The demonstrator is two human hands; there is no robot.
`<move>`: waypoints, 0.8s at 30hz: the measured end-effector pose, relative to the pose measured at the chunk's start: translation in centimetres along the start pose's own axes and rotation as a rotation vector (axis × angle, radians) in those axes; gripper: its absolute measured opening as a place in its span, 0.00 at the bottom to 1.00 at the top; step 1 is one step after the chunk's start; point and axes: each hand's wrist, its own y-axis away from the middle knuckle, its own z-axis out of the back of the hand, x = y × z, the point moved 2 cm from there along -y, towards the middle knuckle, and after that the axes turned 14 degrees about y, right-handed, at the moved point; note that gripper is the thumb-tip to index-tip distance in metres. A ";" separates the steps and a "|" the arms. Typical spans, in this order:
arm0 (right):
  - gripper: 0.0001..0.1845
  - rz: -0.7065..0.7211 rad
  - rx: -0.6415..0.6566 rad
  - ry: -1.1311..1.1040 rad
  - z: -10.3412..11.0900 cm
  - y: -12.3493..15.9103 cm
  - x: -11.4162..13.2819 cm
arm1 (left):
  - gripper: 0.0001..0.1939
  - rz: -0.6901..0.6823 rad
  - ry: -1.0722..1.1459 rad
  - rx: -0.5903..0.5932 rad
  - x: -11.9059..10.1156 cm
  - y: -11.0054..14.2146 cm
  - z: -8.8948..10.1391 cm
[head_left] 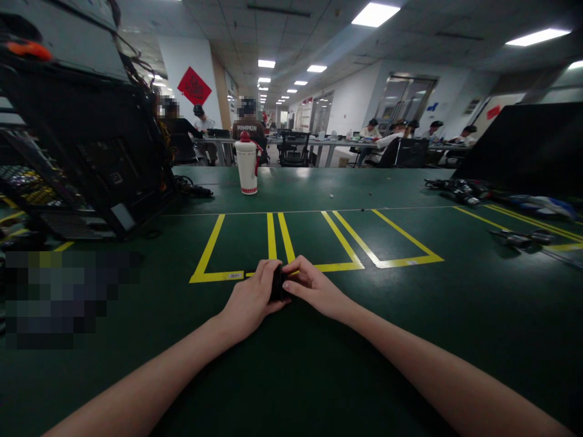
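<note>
A small, dark, flat-sided object [277, 285] stands between my two hands, just in front of the yellow tape marks; its kind is too dark to make out. My left hand [252, 292] wraps round its left side, the thumb low along the near edge. On the other side, the fingertips and thumb of my right hand [316, 287] curl against the object's right face. Much of the object is hidden behind the left fingers. Under both hands lies the green tabletop [291, 364].
Yellow tape [212, 243] outlines boxes on the table. Farther back stands a white tumbler [248, 167] with a red lid. An open black computer case [113, 152] is at left, cables [460, 189] and a dark panel [528, 149] at right. People [248, 124] sit at desks beyond.
</note>
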 end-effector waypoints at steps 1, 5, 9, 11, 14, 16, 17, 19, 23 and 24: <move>0.13 -0.004 -0.004 0.000 0.0 -0.1 -0.1 | 0.28 0.001 -0.005 -0.003 0.0 0.0 0.0; 0.15 -0.040 0.013 0.000 0.1 -0.1 -0.3 | 0.28 -0.009 -0.010 -0.013 0.0 0.0 0.0; 0.16 -0.029 0.040 -0.024 0.1 0.2 -0.2 | 0.28 -0.009 -0.013 -0.006 0.0 0.1 0.0; 0.18 -0.023 0.051 -0.037 0.0 0.3 -0.1 | 0.28 0.003 -0.025 -0.006 0.0 0.1 0.0; 0.16 -0.025 0.040 -0.033 -0.1 0.2 -0.2 | 0.28 0.005 -0.027 -0.004 0.0 0.0 -0.1; 0.13 -0.011 0.008 -0.020 -0.1 0.1 -0.2 | 0.28 -0.003 -0.016 -0.006 -0.1 0.0 -0.1; 0.12 -0.002 -0.002 -0.015 -0.1 0.0 -0.2 | 0.28 -0.008 -0.011 -0.010 -0.1 0.0 0.0; 0.11 0.010 -0.004 -0.017 0.0 -0.1 -0.1 | 0.28 -0.014 -0.004 -0.011 -0.1 0.1 0.0; 0.14 -0.027 0.006 -0.022 0.2 -0.2 0.0 | 0.27 -0.009 -0.002 -0.010 -0.2 0.1 0.1; 0.14 -0.042 0.010 -0.022 0.2 -0.2 0.0 | 0.28 -0.008 -0.003 -0.009 -0.2 0.1 0.1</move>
